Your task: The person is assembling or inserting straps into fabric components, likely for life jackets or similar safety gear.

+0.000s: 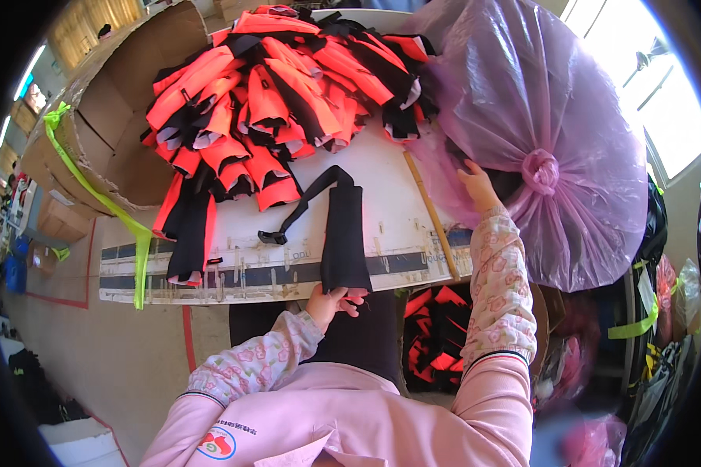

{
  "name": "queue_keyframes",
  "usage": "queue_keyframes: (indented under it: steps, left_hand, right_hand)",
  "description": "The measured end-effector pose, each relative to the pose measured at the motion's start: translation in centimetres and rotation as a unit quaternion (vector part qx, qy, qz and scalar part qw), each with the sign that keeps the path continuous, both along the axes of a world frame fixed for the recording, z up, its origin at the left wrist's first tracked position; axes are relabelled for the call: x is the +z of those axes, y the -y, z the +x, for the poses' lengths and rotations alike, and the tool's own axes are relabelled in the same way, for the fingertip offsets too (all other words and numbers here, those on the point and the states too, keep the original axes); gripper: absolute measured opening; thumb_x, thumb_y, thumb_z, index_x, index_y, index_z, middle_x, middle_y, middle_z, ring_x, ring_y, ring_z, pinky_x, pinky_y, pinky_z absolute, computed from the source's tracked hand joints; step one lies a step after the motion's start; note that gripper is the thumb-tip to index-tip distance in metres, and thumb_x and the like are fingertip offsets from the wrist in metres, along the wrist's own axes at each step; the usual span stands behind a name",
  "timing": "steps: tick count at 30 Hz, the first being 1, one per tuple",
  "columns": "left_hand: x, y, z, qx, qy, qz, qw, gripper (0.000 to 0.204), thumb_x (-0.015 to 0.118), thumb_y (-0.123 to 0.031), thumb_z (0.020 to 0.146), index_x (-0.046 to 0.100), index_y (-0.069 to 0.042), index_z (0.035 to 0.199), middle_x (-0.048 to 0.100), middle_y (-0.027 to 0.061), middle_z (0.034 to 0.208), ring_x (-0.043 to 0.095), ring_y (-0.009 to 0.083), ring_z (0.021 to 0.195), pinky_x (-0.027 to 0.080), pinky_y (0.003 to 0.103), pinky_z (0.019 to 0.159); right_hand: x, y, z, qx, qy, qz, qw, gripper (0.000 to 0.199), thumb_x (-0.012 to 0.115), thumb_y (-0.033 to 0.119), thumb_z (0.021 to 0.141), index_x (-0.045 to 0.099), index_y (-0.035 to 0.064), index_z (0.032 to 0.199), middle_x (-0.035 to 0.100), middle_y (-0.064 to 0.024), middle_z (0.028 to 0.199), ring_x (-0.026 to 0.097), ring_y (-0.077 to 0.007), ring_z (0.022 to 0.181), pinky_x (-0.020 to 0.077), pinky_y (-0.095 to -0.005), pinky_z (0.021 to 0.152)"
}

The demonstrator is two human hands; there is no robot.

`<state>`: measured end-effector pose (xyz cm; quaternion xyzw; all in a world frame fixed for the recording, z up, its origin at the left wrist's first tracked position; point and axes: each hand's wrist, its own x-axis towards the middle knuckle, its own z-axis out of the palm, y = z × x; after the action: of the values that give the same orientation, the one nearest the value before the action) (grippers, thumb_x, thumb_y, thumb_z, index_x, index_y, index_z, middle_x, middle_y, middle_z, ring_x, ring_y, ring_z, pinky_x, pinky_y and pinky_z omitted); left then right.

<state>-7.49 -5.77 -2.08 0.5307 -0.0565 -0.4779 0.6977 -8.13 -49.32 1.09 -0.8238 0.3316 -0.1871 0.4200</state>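
A black fabric sleeve (344,237) with a reddish-orange lining lies lengthwise on the white table in front of me. From its far end a black strap curves left to a plastic buckle (273,237). My left hand (332,305) pinches the sleeve's near end at the table's front edge, thumb on top. To the right, my right hand (480,187) is raised beside a large knotted purple plastic bag (541,171), fingers partly stretched out and apart. Something dark shows between that hand and the knot; I cannot make out what it is.
Many orange and black fabric sleeves (265,101) are heaped at the back. An open cardboard box (125,117) with a neon-yellow strap (101,183) stands left. A wooden stick (431,214) lies right of the black sleeve. Below the table, another box holds orange and black pieces (438,335).
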Motion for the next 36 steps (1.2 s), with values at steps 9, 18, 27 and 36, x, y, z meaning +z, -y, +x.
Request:
queue_keyframes:
  steps: [9,18,27,36]
  left_hand:
    - [-0.5,-0.2,-0.1,-0.021,0.013,0.017,1.0,0.029,0.043,-0.019,0.094,0.055,0.005,0.107,0.063,0.0198,0.102,0.063,0.0235,0.078,0.054,0.032,0.06]
    - [0.3,0.2,0.4,0.005,-0.012,-0.003,1.0,0.03,0.045,-0.02,0.093,0.058,0.006,0.104,0.064,0.0173,0.1,0.063,0.0225,0.08,0.054,0.031,0.061]
    - [0.8,1.1,0.4,0.055,-0.125,-0.024,0.99,0.019,0.059,-0.02,0.086,0.063,-0.001,0.087,0.065,0.0093,0.077,0.063,0.0184,0.067,0.051,0.032,0.059]
    - [-1.3,1.2,0.4,0.107,0.025,0.003,0.994,0.024,0.048,-0.018,0.09,0.063,-0.002,0.1,0.065,0.0072,0.088,0.06,0.015,0.074,0.047,0.027,0.067]
  right_hand:
    - [2.7,-10.2,-6.0,-0.192,0.339,0.232,0.891,0.023,0.059,0.017,0.087,0.062,0.0019,0.104,0.06,-0.0019,0.086,0.054,-0.0083,0.072,0.0438,-0.0222,0.059]
    - [4.6,-26.6,-17.6,-0.035,0.334,0.487,0.806,0.025,0.059,0.003,0.081,0.045,0.0057,0.102,0.054,-0.0038,0.079,0.056,-0.0131,0.062,0.0485,-0.0269,0.056]
    - [5.0,-32.1,-23.8,0.104,0.105,0.596,0.789,0.04,0.066,0.001,0.074,0.047,0.005,0.109,0.055,-0.0013,0.088,0.053,-0.0076,0.073,0.0427,-0.0166,0.056]
    - [6.0,-35.7,-21.9,-0.054,0.197,0.576,0.792,0.027,0.058,0.003,0.08,0.046,0.0041,0.105,0.055,-0.0026,0.081,0.055,-0.0096,0.062,0.0498,-0.0252,0.057]
